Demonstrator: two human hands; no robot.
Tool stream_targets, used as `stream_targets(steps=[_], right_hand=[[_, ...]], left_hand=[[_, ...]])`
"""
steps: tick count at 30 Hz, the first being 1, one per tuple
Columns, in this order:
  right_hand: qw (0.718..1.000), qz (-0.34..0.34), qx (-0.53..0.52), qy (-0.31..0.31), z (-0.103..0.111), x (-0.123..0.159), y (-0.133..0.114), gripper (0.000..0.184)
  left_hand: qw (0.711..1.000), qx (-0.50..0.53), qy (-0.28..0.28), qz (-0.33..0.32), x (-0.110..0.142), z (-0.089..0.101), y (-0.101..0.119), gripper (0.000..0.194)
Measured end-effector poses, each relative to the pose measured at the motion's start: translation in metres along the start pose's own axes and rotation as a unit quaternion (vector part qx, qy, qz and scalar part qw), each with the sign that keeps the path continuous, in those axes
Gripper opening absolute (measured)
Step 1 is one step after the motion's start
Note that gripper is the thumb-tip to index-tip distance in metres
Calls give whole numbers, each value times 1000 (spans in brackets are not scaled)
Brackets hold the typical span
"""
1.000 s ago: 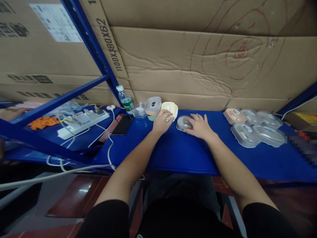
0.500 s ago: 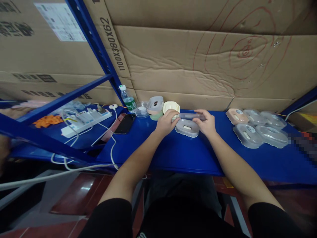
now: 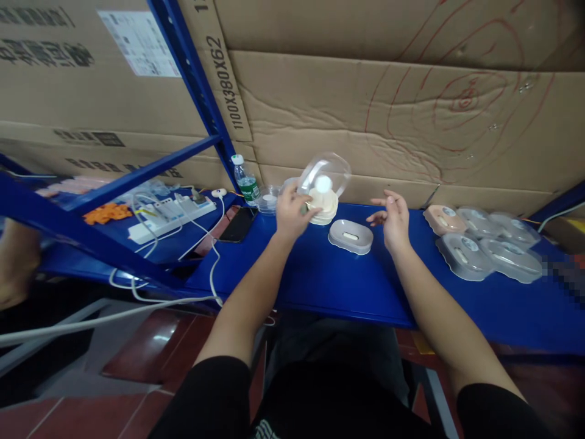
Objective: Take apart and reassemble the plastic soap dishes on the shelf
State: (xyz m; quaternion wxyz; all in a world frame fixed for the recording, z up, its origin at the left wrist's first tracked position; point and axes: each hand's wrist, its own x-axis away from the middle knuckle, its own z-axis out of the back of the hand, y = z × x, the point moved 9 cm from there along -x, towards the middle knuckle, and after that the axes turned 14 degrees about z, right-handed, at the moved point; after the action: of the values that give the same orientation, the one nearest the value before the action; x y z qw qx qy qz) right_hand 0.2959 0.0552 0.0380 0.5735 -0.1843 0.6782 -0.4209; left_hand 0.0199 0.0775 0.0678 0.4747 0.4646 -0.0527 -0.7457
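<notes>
A clear plastic lid point(image 3: 340, 166) with a round white label stands tipped up in my left hand point(image 3: 292, 210), pinched by its left edge. Behind it sits a cream plastic piece point(image 3: 326, 214), partly covered by my fingers and the lid. On the blue tabletop in front lies a pale grey oval dish point(image 3: 338, 242) with a small white bar in its middle; neither hand touches it. To the right of that dish my right hand point(image 3: 395, 222) hovers with its fingers apart, holding nothing.
Several lidded containers point(image 3: 464, 256) cluster on the right. At the back left stand a water bottle point(image 3: 247, 183), round clear tubs point(image 3: 268, 200) and a black phone point(image 3: 238, 224). Beyond the blue rack post lie a white power strip point(image 3: 171, 221), cables, orange pieces point(image 3: 107, 213) and another person's arm point(image 3: 18, 262).
The clear lid has come off the grey dish and moved left in my left hand, turning upright. My right hand has let go of it and drawn back to the right.
</notes>
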Motion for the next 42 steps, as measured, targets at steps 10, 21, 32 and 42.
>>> stream_targets(steps=[10,21,32,42], right_hand=[[948,123,229,-181,-24,11,-1,48],[872,141,305,-357,-47,28,3,78],[847,133,268,-439,-59,42,10,99],[934,131,73,-324,-48,24,-20,68]], left_hand=[[896,19,277,346,0,91,-138,25],[904,-6,245,351,-3,71,-155,33],[998,4,17,-58,7,-6,9,36],[982,27,-145,-117,25,-39,40,70]])
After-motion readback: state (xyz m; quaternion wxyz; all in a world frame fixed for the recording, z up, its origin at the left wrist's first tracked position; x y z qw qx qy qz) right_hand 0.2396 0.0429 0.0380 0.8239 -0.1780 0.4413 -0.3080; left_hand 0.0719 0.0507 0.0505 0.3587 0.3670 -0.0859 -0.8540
